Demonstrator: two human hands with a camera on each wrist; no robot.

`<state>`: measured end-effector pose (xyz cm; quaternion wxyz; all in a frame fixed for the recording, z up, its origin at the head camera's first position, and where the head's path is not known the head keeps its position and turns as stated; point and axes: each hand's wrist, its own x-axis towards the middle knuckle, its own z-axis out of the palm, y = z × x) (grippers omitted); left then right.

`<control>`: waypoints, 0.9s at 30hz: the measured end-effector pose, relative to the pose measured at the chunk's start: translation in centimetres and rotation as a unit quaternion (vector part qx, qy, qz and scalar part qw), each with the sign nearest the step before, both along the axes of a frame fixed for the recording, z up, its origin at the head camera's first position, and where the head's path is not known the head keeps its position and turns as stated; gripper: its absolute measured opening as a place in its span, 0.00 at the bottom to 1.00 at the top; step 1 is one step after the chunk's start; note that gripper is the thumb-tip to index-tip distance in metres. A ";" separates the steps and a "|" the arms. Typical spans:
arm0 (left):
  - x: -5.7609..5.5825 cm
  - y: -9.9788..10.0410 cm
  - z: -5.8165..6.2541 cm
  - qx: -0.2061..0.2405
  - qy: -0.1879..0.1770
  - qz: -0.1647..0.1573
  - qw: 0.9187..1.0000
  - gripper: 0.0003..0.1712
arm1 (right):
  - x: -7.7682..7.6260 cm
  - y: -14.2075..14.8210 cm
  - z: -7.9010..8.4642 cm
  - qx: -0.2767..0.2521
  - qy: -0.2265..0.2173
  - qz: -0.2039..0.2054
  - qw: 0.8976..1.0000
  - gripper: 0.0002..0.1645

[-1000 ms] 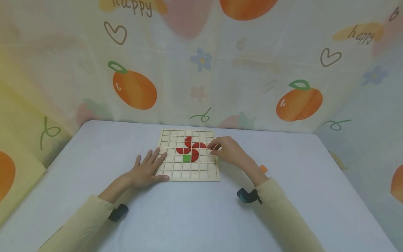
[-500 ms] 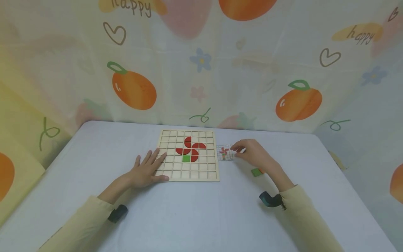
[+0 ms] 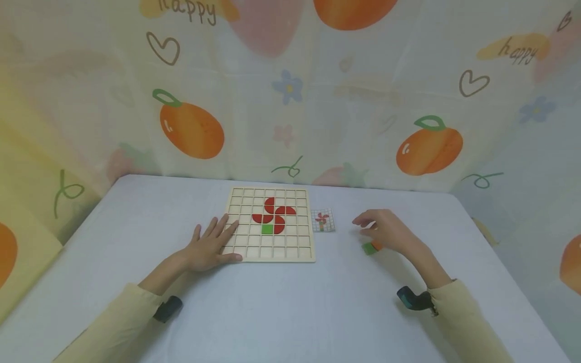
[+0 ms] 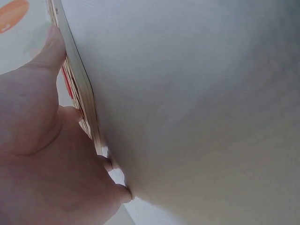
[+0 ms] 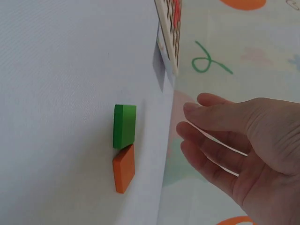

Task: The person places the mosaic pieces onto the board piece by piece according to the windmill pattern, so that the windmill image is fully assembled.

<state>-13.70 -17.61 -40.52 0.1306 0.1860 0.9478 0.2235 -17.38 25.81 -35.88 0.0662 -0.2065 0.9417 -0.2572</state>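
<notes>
Flat on the table lies a pale wooden grid board [image 3: 292,249] bearing several red quarter-round pieces [image 3: 279,225] in a pinwheel and one green square [image 3: 268,229] beneath them. My left hand [image 3: 209,248] rests with spread fingers on the board's left edge; the left wrist view shows its thumb along the board's side [image 4: 79,79]. My right hand [image 3: 390,229], holding nothing, hovers right of the board with loosely bent fingers, thumb and fingertips apart. Below it on the table are a green block [image 5: 124,126] and an orange block [image 5: 123,168], touching each other; the hand partly covers the orange one in the head view.
A small printed card [image 3: 323,220] with a red pinwheel picture on a grid lies against the board's right side. The white-covered table [image 3: 281,312] ends at a fruit-patterned cloth [image 3: 254,121] hung behind and at both sides.
My right hand has moved from the board's right edge, past the card, to the right, over the loose blocks. The card and green block have come into view. The left hand stays put.
</notes>
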 end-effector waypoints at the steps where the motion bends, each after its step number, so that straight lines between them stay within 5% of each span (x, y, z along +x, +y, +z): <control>1: -0.1 -0.1 -0.2 0.000 0.001 -0.001 1.000 0.55 | 0.1 0.2 0.0 -0.001 -0.005 -0.002 1.000 0.14; 7: -0.4 -0.3 -1.1 -0.008 0.006 -0.006 1.000 0.56 | 0.5 2.0 -0.2 -0.015 -0.045 0.008 0.999 0.17; 11: -0.1 -0.2 -0.5 0.005 0.002 -0.006 1.000 0.56 | 0.9 3.3 -0.3 -0.011 -0.058 0.029 0.998 0.19; 17: 0.2 0.1 0.5 0.002 0.002 -0.002 1.000 0.54 | 1.2 4.6 -1.0 0.004 -0.034 0.058 0.998 0.19; 27: 0.2 0.0 0.3 0.001 0.001 -0.001 1.000 0.53 | 1.6 5.1 -2.0 -0.023 -0.007 0.033 0.999 0.17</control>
